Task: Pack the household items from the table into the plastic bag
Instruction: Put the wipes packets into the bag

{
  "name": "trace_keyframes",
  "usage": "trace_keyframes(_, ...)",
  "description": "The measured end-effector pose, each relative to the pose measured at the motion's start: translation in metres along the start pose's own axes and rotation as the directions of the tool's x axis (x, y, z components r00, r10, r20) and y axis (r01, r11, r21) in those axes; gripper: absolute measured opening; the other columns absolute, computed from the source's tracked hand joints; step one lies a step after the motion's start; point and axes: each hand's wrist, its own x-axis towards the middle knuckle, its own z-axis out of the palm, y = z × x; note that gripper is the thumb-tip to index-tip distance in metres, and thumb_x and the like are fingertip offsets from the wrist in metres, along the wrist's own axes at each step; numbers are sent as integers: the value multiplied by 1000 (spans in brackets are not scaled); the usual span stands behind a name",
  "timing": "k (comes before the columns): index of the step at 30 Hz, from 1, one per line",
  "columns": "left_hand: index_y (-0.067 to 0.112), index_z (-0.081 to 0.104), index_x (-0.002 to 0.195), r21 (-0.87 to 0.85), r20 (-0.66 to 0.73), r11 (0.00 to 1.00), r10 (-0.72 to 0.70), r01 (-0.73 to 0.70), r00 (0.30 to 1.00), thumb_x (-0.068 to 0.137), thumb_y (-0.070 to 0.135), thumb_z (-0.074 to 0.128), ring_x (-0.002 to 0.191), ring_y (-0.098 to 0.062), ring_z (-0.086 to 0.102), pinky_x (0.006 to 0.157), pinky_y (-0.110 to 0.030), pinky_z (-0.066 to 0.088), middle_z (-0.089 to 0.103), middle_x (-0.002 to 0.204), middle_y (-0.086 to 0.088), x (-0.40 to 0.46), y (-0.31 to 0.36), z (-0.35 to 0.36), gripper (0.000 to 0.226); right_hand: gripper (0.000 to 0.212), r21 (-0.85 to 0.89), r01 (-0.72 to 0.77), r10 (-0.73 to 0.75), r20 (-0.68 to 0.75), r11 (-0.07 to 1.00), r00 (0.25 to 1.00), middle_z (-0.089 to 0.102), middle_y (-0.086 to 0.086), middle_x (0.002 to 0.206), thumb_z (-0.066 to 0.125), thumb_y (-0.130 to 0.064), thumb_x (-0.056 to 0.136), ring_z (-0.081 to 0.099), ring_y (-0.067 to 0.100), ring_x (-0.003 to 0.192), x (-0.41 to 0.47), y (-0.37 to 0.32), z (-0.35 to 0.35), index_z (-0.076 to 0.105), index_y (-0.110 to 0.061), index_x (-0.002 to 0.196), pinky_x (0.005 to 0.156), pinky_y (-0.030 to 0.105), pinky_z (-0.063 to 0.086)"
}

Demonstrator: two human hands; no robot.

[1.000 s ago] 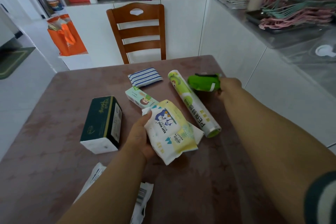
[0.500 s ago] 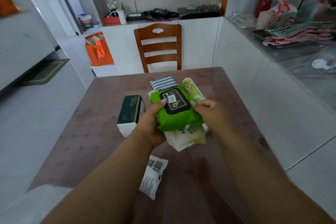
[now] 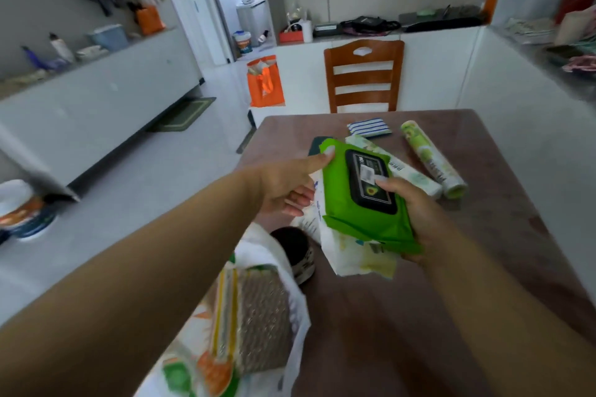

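Both hands clasp stacked wipes: bright green plastic wipes pack (image 3: pixel 361 200) over a white-yellow pack (image 3: pixel 354 258). Left hand (image 3: pixel 287 185) grips the far corner, right hand (image 3: pixel 416 216) the near edge. White plastic bag (image 3: pixel 277 255) gapes below-left of the stack; long axis points away.

Quick tally from where we're standing: we count two wipe packs held up together, one green pack (image 3: pixel 364 203) with a black lid on top and one white pack (image 3: pixel 351 258) under it. On the table (image 3: pixel 483 235) we see two rolls, the avocado-print roll (image 3: pixel 432 158) and a paler roll (image 3: pixel 406 171) partly hidden behind the packs, plus one striped cloth (image 3: pixel 369 127). One dark box (image 3: pixel 317 145) peeks out behind the green pack (we can only see a corner). One plastic bag (image 3: pixel 290 267) at the near edge, with one scouring-pad pack (image 3: pixel 251 316) in it, at least that we can make out. One wooden chair (image 3: pixel 364 74), one orange bag (image 3: pixel 264 84) on the floor.
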Motion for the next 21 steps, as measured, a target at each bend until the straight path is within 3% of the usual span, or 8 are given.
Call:
trace_keyframes(3, 8, 58, 87, 67, -37, 997, 42, -40, 998, 92, 58, 41, 69, -21, 49, 66, -27, 43, 55, 82, -10, -40, -23, -22, 53, 39, 3, -81, 81, 87, 997, 993, 75, 14, 72, 80, -32, 47, 72, 26, 59, -29, 27, 19, 79, -9, 79, 52, 32, 58)
trace_keyframes(5, 3, 63, 94, 208, -67, 978, 4, 10, 998, 97, 54, 32, 66, -21, 57, 64, -28, 48, 63, 80, -12, -65, -43, -34, 59, 58, -7, -133, 133, 139, 991, 981, 74, 17, 70, 91, -29, 22, 71, 27, 56, -42, 46, 29, 79, -7, 75, 49, 32, 57)
trace_keyframes(8, 0, 68, 89, 443, -27, 885, -146, 143, 989, 95, 60, 18, 72, -25, 68, 75, -34, 55, 71, 82, -14, -95, -78, -43, 78, 68, -65, -242, 250, 164, 968, 954, 74, 19, 72, 94, -25, 12, 71, 29, 56, -52, 72, 42, 79, -6, 76, 48, 34, 57)
trace_keyframes(11, 0, 72, 91, 530, 116, 826, -295, 192, 948, 85, 73, 8, 87, -27, 71, 93, -37, 53, 74, 90, -15, -121, -110, -52, 97, 55, -145, -313, 331, 130, 939, 935, 75, 18, 75, 89, -24, 40, 71, 29, 58, -54, 91, 61, 75, -6, 89, 50, 34, 58)
trace_keyframes(13, 2, 73, 88, 464, 260, 872, -303, 157, 917, 77, 80, 12, 81, -26, 71, 88, -32, 53, 74, 84, -17, -135, -124, -62, 100, 21, -173, -322, 339, 81, 931, 937, 74, 16, 70, 67, -18, 74, 71, 26, 55, -52, 99, 75, 70, -6, 91, 47, 31, 57)
trace_keyframes(14, 6, 74, 83, 421, 317, 898, -276, 127, 907, 71, 85, 16, 75, -26, 68, 82, -30, 53, 72, 77, -18, -141, -129, -66, 99, 16, -188, -322, 338, 63, 928, 939, 74, 15, 69, 58, -14, 83, 71, 24, 54, -49, 102, 80, 69, -6, 91, 46, 30, 56)
trace_keyframes(17, 16, 76, 70, 307, 370, 951, -148, 30, 917, 52, 98, 30, 58, -24, 58, 67, -29, 46, 65, 59, -13, -153, -137, -80, 96, 17, -308, -331, 358, 36, 892, 933, 74, 12, 68, 52, -11, 89, 71, 21, 55, -38, 114, 98, 69, -8, 90, 48, 29, 57)
trace_keyframes(21, 17, 76, 64, 238, 399, 969, -33, -69, 916, 54, 97, 29, 42, -15, 48, 50, -24, 38, 59, 43, -3, -159, -139, -89, 94, 15, -487, -356, 443, 72, 797, 894, 75, 9, 76, 56, -16, 89, 70, 21, 66, -23, 127, 125, 69, -10, 91, 67, 31, 57)
